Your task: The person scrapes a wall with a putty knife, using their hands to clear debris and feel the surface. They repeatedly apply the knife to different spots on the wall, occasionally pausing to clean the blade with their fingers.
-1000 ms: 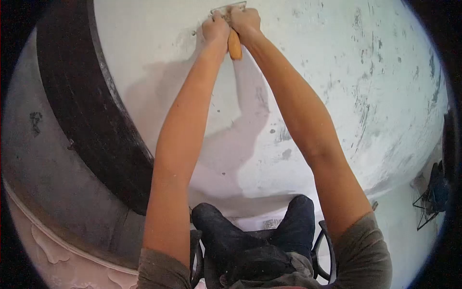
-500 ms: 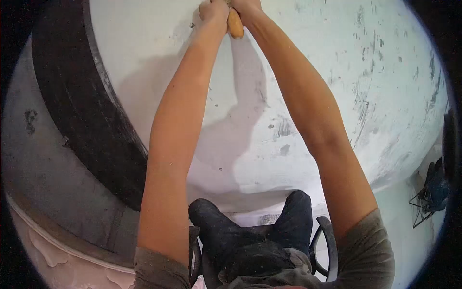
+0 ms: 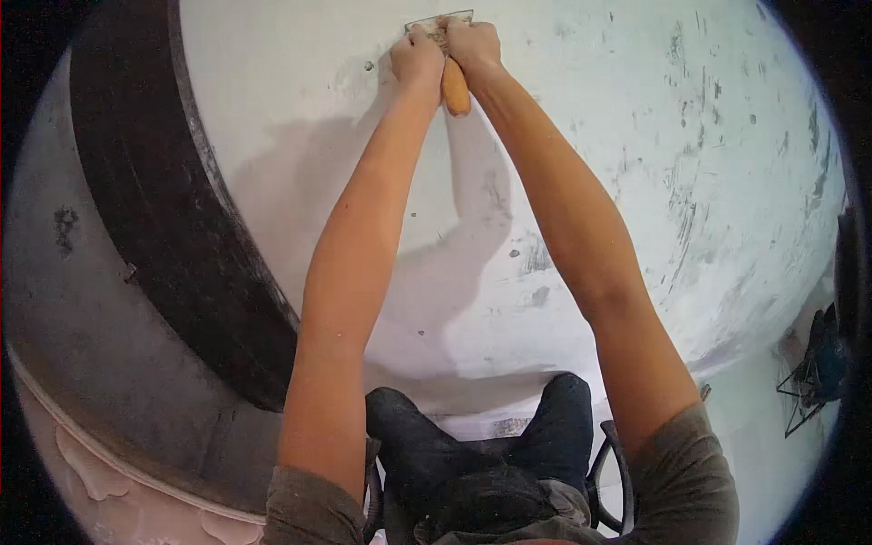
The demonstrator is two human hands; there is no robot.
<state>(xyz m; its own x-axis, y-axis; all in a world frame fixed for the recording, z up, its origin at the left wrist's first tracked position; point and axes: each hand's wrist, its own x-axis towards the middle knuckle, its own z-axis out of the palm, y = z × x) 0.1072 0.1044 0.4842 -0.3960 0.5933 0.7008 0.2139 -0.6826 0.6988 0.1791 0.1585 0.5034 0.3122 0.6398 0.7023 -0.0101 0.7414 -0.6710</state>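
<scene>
A broad-bladed scraper (image 3: pixel 457 88) with a rounded wooden handle lies against a large pale, curved surface (image 3: pixel 563 145) near the top of the head view. The handle points back toward me. My left hand (image 3: pixel 418 58) is closed on the left side of its blade, and my right hand (image 3: pixel 473 45) grips the right side. Fingers of both hands press near the thin blade edge, which shows just beyond them. What lies beneath the blade is hidden. Dark scuffs and small pits mark the pale surface, mostly right of my right arm.
A wide black curved band (image 3: pixel 127 182) borders the pale surface on the left, with a grey area (image 3: pixel 54 272) beyond it. I sit in a chair with black armrests (image 3: pixel 618 472). A dark object with thin legs (image 3: pixel 813 372) stands at far right.
Both hands and the scraper have come lower in the view, toward me, and slightly right. The blade edge now shows. Both hands keep their grip.
</scene>
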